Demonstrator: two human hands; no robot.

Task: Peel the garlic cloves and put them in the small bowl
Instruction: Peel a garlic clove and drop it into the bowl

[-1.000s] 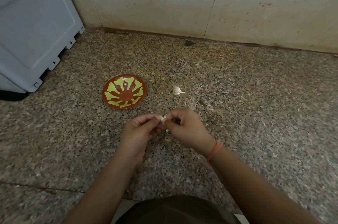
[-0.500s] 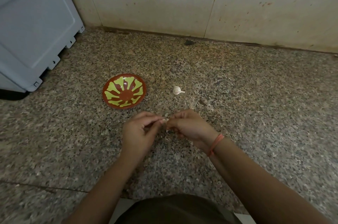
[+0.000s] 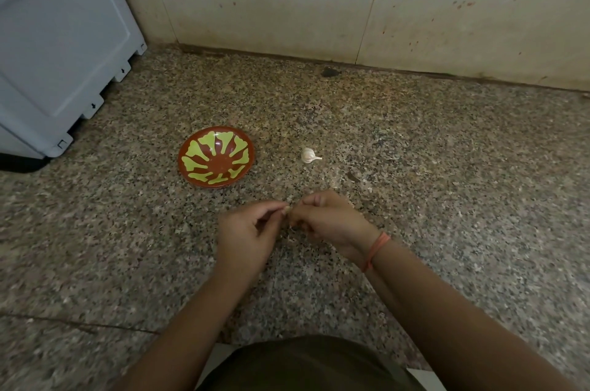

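Note:
A small red bowl [image 3: 216,156] with a yellow-green petal pattern sits on the speckled granite floor, with nothing visible inside. To its right lies a white garlic piece [image 3: 309,155] with a short stem. Nearer to me, my left hand [image 3: 247,236] and my right hand [image 3: 329,218] meet fingertip to fingertip, both pinching a garlic clove [image 3: 287,209]. Only a pale sliver of the clove shows between the fingers. An orange thread circles my right wrist.
A grey plastic crate [image 3: 60,49] leans at the far left. A tiled wall [image 3: 319,1] closes off the far side, with a dark spot [image 3: 330,72] at its foot. My knee in dark cloth [image 3: 303,365] fills the bottom edge.
My hands have shifted slightly while working the clove, and the right hand has turned a little. Bowl and loose garlic piece have stayed put.

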